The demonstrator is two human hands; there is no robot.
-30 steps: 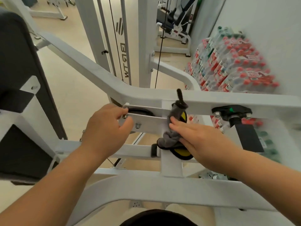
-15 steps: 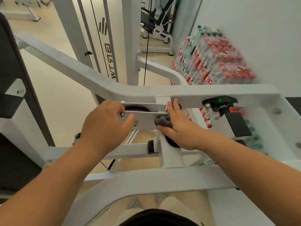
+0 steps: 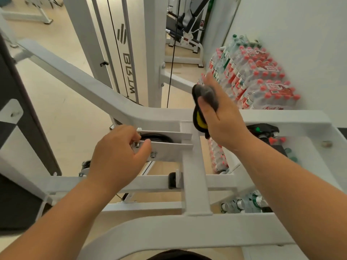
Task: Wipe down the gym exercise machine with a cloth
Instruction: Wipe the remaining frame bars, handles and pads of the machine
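Head view: one white gym machine frame [image 3: 131, 109] of smooth painted box-section steel filled most of the picture, its beams welded at angles and curved along the near edge. Behind it stood one white weight tower [image 3: 124, 53] with a striped dark logo and sideways letters that looked like BRTN. Two thin black cables [image 3: 171, 53] ran down beside it. Against the right wall lay several shrink-wrapped bottle packs [image 3: 259, 81], clear plastic, mostly red-capped and a few green-capped; their red-and-white labels were too small to read.

Two bare hands worked at the frame. The left hand [image 3: 116, 160] gripped the end of the pulley bracket [image 3: 169, 149], two flat white plates, with fingers curled over the top and the thumb pressed on the front plate. The right hand [image 3: 223, 121] was raised over the cross beam, right of the bracket, pinching a bunched grey cloth [image 3: 208, 94] between thumb and curled fingers. A black piece with a yellow patch [image 3: 200, 119] showed just beside that palm; whether the hand held it could not be told.

One black pulley wheel [image 3: 155, 137] sat between the plates. One black knob [image 3: 262, 129] carried a green dot. Two shiny hex bolts [image 3: 153, 154] studded the front plate.
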